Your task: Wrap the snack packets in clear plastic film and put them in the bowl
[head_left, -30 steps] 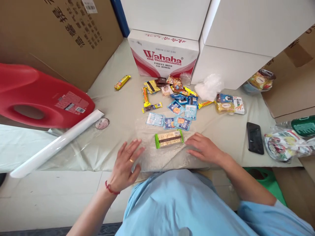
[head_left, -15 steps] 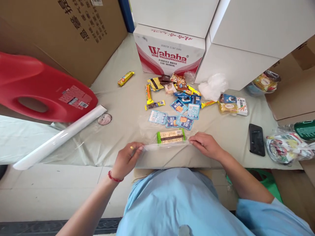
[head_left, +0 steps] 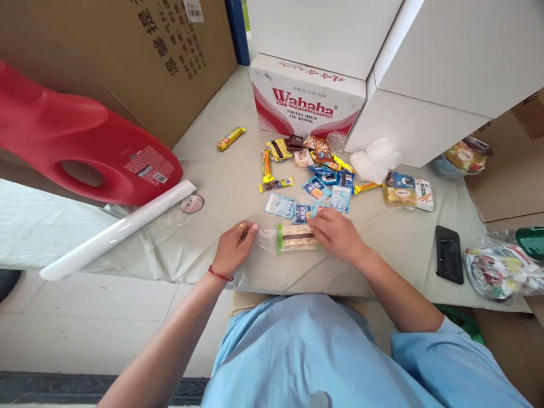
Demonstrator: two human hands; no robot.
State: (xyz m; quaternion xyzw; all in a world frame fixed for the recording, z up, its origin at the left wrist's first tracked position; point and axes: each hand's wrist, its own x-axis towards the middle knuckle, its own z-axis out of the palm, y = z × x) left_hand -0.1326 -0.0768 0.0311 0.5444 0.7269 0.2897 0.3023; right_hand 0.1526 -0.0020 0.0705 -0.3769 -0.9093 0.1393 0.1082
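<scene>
A snack bar [head_left: 297, 237] with green ends lies crosswise on the cloth before me, in clear plastic film [head_left: 267, 240]. My left hand [head_left: 235, 245], a red string on its wrist, is closed on the film's left end, apart from the bar. Bent over the bar's right end, my right hand [head_left: 336, 233] has its fingers closed on the bar and the film there. Those fingers partly hide that end. Just beyond lie several blue snack packets [head_left: 302, 213], one partly covered by the right hand.
A white roll [head_left: 119, 232] and red jug [head_left: 102, 153] stand left. Mixed snacks [head_left: 302, 159] lie before the Wahaha box [head_left: 308, 105]. Crumpled white plastic [head_left: 376, 158], bundled snacks [head_left: 408, 191], a black phone [head_left: 449, 254] and a bagged bundle [head_left: 497, 266] are on the right.
The film was stretched between both hands along the bar's near side; now it is gathered around the bar. My right hand has moved left onto the bar's end. The barcode has shifted to the lower left.
</scene>
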